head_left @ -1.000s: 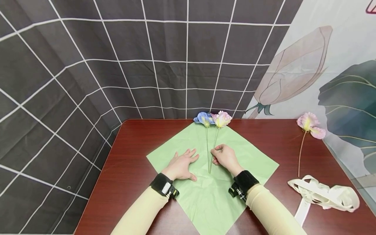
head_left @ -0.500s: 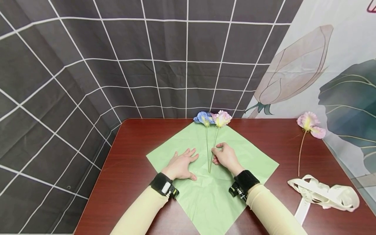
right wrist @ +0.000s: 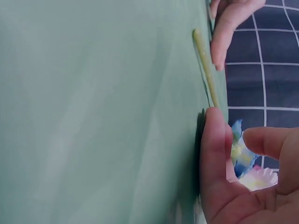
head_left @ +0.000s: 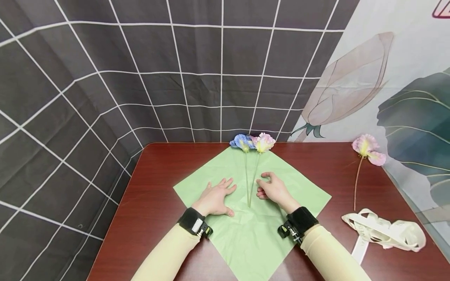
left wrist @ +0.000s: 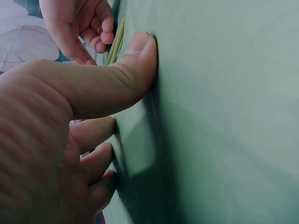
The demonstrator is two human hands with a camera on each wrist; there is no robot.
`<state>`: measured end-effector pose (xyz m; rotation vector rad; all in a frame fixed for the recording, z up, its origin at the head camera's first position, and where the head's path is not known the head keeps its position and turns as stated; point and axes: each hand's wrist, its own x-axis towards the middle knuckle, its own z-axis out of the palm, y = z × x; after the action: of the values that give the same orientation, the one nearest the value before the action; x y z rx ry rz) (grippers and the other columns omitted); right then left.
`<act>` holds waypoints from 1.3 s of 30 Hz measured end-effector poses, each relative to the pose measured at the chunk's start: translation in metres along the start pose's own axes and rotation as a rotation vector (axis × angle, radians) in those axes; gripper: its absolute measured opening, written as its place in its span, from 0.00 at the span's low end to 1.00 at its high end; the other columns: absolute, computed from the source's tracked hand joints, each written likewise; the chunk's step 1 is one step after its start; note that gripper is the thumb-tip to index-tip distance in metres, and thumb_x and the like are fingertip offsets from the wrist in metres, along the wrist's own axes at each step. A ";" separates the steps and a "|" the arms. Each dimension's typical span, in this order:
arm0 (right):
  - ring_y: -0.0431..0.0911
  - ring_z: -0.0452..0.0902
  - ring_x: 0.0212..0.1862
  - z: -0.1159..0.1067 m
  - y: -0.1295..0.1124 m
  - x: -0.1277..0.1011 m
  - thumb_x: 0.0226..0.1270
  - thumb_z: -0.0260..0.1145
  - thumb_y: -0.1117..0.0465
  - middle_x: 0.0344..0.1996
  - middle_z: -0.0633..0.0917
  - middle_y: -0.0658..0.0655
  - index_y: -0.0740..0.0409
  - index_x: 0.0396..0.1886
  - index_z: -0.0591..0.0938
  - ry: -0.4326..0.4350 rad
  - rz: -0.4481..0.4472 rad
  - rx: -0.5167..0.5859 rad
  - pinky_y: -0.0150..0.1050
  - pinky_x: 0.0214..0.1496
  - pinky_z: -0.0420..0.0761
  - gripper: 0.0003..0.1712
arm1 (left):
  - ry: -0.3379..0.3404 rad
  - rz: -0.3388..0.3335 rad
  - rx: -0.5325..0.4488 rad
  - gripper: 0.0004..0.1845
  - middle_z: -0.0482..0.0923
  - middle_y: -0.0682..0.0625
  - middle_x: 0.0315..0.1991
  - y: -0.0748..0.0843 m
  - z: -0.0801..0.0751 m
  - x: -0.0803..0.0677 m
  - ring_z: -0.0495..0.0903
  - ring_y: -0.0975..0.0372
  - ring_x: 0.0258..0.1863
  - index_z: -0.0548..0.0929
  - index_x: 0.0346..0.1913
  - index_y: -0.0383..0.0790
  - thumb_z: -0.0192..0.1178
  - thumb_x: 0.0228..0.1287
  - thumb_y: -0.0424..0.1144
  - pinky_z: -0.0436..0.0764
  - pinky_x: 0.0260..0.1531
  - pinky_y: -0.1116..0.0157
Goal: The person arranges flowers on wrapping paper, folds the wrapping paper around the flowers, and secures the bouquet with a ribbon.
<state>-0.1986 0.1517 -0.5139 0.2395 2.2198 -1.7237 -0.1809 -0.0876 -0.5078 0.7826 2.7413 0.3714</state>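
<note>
— Paper (head_left: 267, 230): green tissue square, set as a diamond on the red-brown counter (head_left: 154, 187). Blue flower (head_left: 241, 142) and pink flower (head_left: 264, 142) lie on it, heads at the far corner, stems together down the middle.

— Hands?

— Left hand (head_left: 216, 197): spread flat, pressing the paper just left of the stems. Right hand (head_left: 272, 189): fingers loosely curled, pinching nothing, just right of the stems.

— Step in hand?

— Laying out blooms, I'd judge. Third flower (head_left: 365, 150) lies well apart at the right; cream ribbon (head_left: 384, 234) near it. Next move likely calls for a right-hand reach to that stem.
</note>
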 end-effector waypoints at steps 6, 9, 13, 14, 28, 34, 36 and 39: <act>0.48 0.84 0.26 -0.010 0.002 -0.001 0.70 0.57 0.58 0.29 0.83 0.65 0.64 0.62 0.64 -0.012 -0.024 -0.007 0.42 0.31 0.84 0.26 | -0.003 0.000 0.007 0.54 0.49 0.54 0.75 0.000 -0.001 -0.001 0.48 0.57 0.74 0.61 0.72 0.53 0.73 0.38 0.62 0.50 0.63 0.35; 0.48 0.83 0.27 -0.027 0.000 -0.002 0.70 0.56 0.60 0.31 0.82 0.66 0.67 0.61 0.66 0.011 -0.052 -0.037 0.43 0.32 0.84 0.24 | -0.004 0.011 0.002 0.54 0.49 0.54 0.75 0.000 0.000 0.000 0.48 0.57 0.74 0.61 0.72 0.53 0.73 0.38 0.62 0.51 0.63 0.35; 0.46 0.84 0.27 -0.067 -0.001 -0.001 0.70 0.55 0.57 0.31 0.84 0.63 0.69 0.57 0.71 0.094 -0.093 -0.162 0.42 0.33 0.84 0.23 | -0.005 0.009 0.005 0.54 0.48 0.55 0.75 -0.001 0.002 0.000 0.48 0.57 0.74 0.61 0.72 0.54 0.73 0.38 0.63 0.51 0.63 0.35; 0.45 0.84 0.27 -0.080 -0.001 -0.001 0.70 0.55 0.56 0.30 0.84 0.62 0.68 0.56 0.73 0.131 -0.101 -0.214 0.41 0.32 0.84 0.22 | -0.004 0.008 0.005 0.54 0.48 0.55 0.75 -0.001 0.002 0.000 0.48 0.57 0.74 0.61 0.72 0.54 0.73 0.38 0.63 0.51 0.63 0.35; 0.66 0.75 0.38 -0.246 0.043 -0.033 0.64 0.53 0.52 0.40 0.80 0.72 0.64 0.43 0.80 0.495 0.044 -0.806 0.52 0.30 0.73 0.21 | 0.005 0.007 -0.012 0.54 0.49 0.54 0.75 -0.001 0.001 -0.002 0.48 0.57 0.74 0.61 0.72 0.53 0.73 0.38 0.61 0.50 0.63 0.35; 0.67 0.76 0.33 -0.271 0.054 -0.045 0.64 0.53 0.46 0.37 0.80 0.76 0.68 0.38 0.82 0.462 0.148 -0.837 0.52 0.25 0.75 0.27 | 0.002 0.008 -0.016 0.54 0.48 0.55 0.75 -0.002 0.003 -0.002 0.48 0.57 0.74 0.61 0.72 0.54 0.73 0.38 0.62 0.50 0.63 0.35; 0.68 0.75 0.33 -0.273 0.052 -0.047 0.65 0.52 0.44 0.34 0.79 0.77 0.71 0.36 0.81 0.418 0.176 -0.860 0.54 0.27 0.76 0.31 | 0.004 0.006 -0.019 0.54 0.48 0.55 0.75 -0.003 0.004 -0.001 0.48 0.57 0.74 0.61 0.72 0.54 0.73 0.38 0.62 0.49 0.64 0.36; 0.65 0.74 0.32 -0.273 0.047 -0.048 0.65 0.52 0.43 0.27 0.78 0.72 0.71 0.29 0.79 0.339 0.206 -0.888 0.55 0.30 0.76 0.31 | 0.004 0.005 -0.021 0.54 0.48 0.55 0.75 -0.003 0.003 -0.001 0.48 0.57 0.74 0.61 0.72 0.54 0.73 0.38 0.62 0.49 0.63 0.35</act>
<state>-0.1783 0.4303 -0.4795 0.5322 2.8264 -0.5067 -0.1805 -0.0901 -0.5118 0.7846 2.7357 0.4023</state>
